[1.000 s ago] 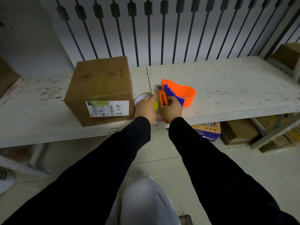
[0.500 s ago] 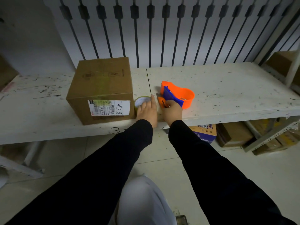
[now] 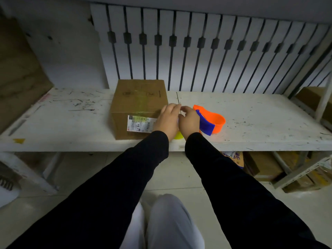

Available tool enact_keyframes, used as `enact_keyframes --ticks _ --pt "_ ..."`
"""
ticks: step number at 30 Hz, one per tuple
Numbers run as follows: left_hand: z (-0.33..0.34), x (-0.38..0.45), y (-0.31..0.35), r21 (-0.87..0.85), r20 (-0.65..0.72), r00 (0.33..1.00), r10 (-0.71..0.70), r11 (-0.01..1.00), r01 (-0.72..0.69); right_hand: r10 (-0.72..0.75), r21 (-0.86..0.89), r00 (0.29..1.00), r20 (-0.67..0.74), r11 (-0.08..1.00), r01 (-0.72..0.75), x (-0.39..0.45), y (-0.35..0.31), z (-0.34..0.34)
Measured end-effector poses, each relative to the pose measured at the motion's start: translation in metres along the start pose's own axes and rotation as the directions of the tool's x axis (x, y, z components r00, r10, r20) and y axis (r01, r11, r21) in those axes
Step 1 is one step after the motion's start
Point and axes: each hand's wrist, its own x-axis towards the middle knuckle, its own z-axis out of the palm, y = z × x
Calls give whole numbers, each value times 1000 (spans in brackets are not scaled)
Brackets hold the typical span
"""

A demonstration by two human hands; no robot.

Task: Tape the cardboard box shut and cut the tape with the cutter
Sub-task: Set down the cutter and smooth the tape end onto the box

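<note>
A closed brown cardboard box [image 3: 139, 103] with a white shipping label stands on the white shelf [image 3: 251, 119]. Right beside it, my left hand [image 3: 167, 121] wraps over a tape roll [image 3: 178, 135]. Only a yellow bit of the roll and a pale sliver between my hands show. My right hand [image 3: 189, 121] presses against the roll from the right, with thumb and forefinger pinched at its top edge by my left fingertips. The orange and blue tape cutter [image 3: 212, 122] lies on the shelf just right of my right hand, partly hidden behind it.
A white wall panel with black vertical bars [image 3: 197, 51] backs the shelf. Cardboard boxes [image 3: 264, 166] sit on the floor under the shelf at right, and another box [image 3: 312, 97] stands at the far right. My knees [image 3: 167, 221] are below, over a tiled floor.
My right hand has let go of the cutter's handle and moved left to the tape roll. Both hands now meet on the roll, raised beside the box. The camera moved back.
</note>
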Motion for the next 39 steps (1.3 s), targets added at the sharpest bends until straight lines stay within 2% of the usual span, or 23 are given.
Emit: enact_keyframes --ticks 6,10,12,15,18,21,26,30,35,39 --pt "-31 -9 -38 36 -124 991 -58 997 63 -200 -81 979 36 976 202 -8 -30 33" --pt "-49 -13 -73 127 -207 962 -177 970 206 -307 -194 942 139 924 330 -5 -34 55" --pt "-52 -14 -90 196 -204 949 -239 940 278 -322 -247 929 183 899 361 -2 -35 61" --pt "-49 -15 -106 222 -152 940 -305 916 333 -250 -284 948 196 911 299 1 -31 68" --pt "-42 -16 -113 216 -126 942 -311 918 332 -192 -323 962 192 914 247 2 -25 77" --pt "-38 -15 -118 187 -161 943 -290 930 317 -230 -418 958 173 863 283 3 -21 84" --pt "-36 -18 -128 201 -176 961 -214 948 247 -358 -603 919 167 700 383 3 -10 90" --pt "-36 -19 -135 264 -139 974 -178 942 209 -436 -669 881 182 602 437 2 -5 90" --pt "-40 -22 -134 293 -113 981 -160 938 186 -390 -662 883 260 594 457 4 -4 83" --pt "-45 -24 -128 323 -76 979 -187 925 202 -355 -653 905 233 633 416 -4 -11 84"
